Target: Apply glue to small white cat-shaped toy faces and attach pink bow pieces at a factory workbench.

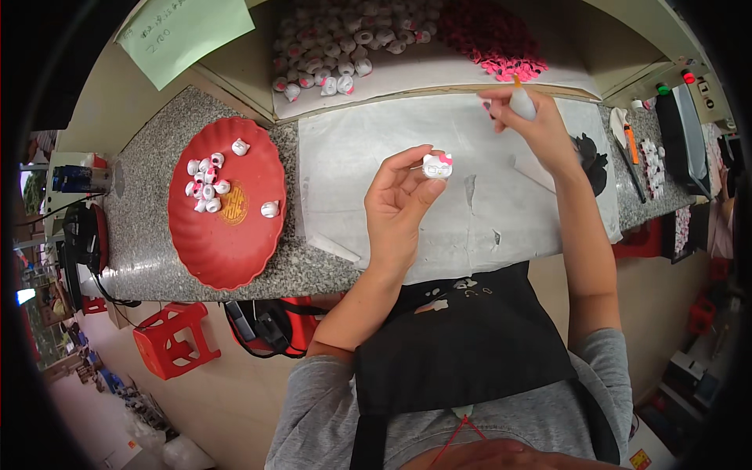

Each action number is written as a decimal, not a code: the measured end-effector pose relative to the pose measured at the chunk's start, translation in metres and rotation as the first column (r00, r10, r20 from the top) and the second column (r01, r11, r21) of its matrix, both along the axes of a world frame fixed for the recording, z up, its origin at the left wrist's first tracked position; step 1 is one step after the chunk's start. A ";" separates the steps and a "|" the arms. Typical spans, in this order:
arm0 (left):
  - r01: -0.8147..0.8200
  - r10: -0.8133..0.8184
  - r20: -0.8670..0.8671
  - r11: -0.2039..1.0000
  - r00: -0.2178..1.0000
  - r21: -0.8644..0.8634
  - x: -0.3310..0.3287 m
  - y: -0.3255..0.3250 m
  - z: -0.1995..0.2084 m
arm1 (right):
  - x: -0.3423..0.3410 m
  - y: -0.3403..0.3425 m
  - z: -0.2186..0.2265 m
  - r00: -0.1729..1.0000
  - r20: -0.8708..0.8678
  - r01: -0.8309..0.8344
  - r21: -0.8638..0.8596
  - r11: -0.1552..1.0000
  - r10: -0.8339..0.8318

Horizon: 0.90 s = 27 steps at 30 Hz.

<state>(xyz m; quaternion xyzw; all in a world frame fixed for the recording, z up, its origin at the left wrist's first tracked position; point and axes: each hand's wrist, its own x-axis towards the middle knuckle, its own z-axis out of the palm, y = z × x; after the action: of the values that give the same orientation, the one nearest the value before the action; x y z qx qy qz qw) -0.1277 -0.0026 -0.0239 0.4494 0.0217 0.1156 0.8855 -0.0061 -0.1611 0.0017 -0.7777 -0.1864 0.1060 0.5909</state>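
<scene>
In my left hand (395, 205), above the middle of the bench, a small white cat-head piece (436, 167) with a pink bow is pinched between thumb and fingers. My right hand (542, 131) is raised further back and to the right, gripping a whitish squeeze bottle (522, 105) with an orange tip. At that hand's fingertips a tiny pink and dark bit shows, too small to make out. Behind the right hand lies a heap of small pink pieces (497, 47). Left of them is a pile of white cat-head pieces (337, 47).
A scalloped red tray (227, 262) holding several white pieces stands on the granite bench at left. White sheeting (337, 149) covers the middle. Black cloth (591, 164), an orange-handled tool (631, 145) and a dark bin (680, 133) lie at right. A green note (184, 39) hangs upper left.
</scene>
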 end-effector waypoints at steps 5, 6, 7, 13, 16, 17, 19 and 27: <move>0.139 -0.142 0.043 0.988 0.989 0.069 0.000 -0.013 0.002 | -0.056 0.005 -0.001 0.948 -0.315 0.061 0.340 0.938 0.052; 0.146 -0.149 0.036 0.986 0.988 0.076 0.000 -0.015 0.001 | -0.062 0.007 -0.004 0.946 -0.320 0.070 0.347 0.935 0.048; 0.166 -0.176 0.058 0.975 0.983 0.150 0.000 -0.017 -0.001 | -0.067 0.009 -0.008 0.967 -0.255 0.092 0.343 0.935 -0.001; 0.219 -0.237 0.075 0.957 0.969 0.191 0.000 -0.019 -0.002 | -0.077 -0.006 -0.018 0.974 -0.187 0.185 0.325 0.927 -0.128; 0.146 -0.164 0.047 0.953 0.985 0.266 -0.001 -0.020 -0.004 | -0.082 -0.020 -0.016 0.953 -0.260 0.265 0.463 0.846 -0.156; 0.115 -0.137 0.049 0.941 0.989 0.318 -0.001 -0.021 -0.005 | -0.085 -0.023 -0.015 0.941 -0.320 0.271 0.506 0.819 -0.114; 0.092 -0.118 0.047 0.924 0.992 0.370 -0.002 -0.023 -0.006 | -0.092 -0.025 -0.011 0.922 -0.381 0.289 0.547 0.786 -0.074; -0.076 -0.078 0.213 0.772 0.974 0.631 0.000 -0.025 -0.011 | -0.097 -0.012 -0.009 0.894 -0.444 0.212 0.536 0.817 0.058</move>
<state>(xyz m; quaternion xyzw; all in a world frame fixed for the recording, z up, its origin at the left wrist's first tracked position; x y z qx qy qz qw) -0.1273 -0.0277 -0.0353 0.7057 -0.1201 0.1660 0.6782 -0.1027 -0.1730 -0.0073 -0.5271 -0.0385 0.1936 0.8266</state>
